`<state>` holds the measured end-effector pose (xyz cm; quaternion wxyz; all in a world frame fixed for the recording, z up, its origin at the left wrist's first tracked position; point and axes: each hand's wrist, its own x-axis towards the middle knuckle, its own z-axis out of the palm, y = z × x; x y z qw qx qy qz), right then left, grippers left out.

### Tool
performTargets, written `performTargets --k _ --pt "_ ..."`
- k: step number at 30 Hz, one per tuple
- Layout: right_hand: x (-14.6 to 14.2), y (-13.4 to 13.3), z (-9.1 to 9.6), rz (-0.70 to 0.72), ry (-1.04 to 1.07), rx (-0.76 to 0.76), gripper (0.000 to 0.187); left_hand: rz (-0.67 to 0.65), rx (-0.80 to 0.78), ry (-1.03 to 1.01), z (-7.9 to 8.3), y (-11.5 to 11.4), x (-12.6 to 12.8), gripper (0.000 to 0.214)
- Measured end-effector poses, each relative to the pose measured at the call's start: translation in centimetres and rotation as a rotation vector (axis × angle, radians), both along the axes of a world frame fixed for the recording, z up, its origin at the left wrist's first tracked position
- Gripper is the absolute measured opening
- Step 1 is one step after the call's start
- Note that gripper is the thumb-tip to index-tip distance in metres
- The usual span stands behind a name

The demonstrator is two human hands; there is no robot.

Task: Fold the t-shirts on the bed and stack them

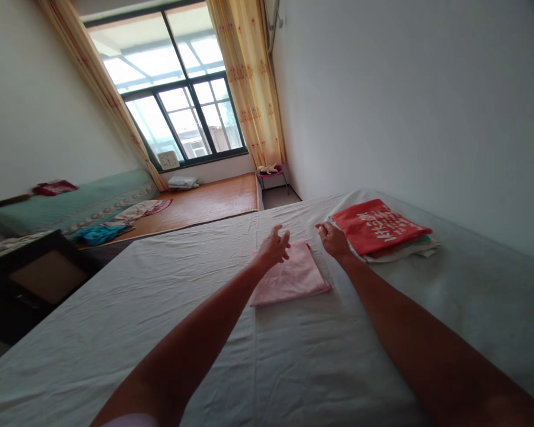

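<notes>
A folded pink garment (296, 276) lies flat on the pale bedsheet in front of me. Over its far left part hovers my left hand (276, 246), fingers spread and holding nothing. My right hand (332, 240) is to the right of the pink garment, its fingers loosely bent and nothing visible in them. It is close to the left edge of a stack of folded clothes, topped by a red shirt (378, 228) with white lettering. Green and whitish cloth edges show under the red shirt.
The pale sheet (169, 308) covers a wide bed against the right wall. Beyond it stands a brown-topped bed (209, 198) with blue cloth (101, 234) and a folded white item (182, 182). A dark cabinet (40, 279) is at left, a small stool (271, 172) by the curtain.
</notes>
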<state>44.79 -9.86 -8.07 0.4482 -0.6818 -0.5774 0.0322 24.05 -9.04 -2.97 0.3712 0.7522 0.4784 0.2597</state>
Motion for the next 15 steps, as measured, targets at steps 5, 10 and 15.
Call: performTargets --k 5,10,15 --pt "-5.5 -2.4 2.9 0.191 -0.029 0.128 0.04 -0.03 0.46 0.161 -1.9 0.4 -5.9 0.033" --pt "-13.9 -5.6 0.3 0.684 -0.319 -0.05 0.051 -0.274 0.54 0.422 -6.1 -0.5 -9.4 0.042" --pt "-13.5 -4.9 -2.5 0.578 -0.474 -0.278 0.07 -0.255 0.521 0.574 -7.2 -1.2 -10.0 0.051"
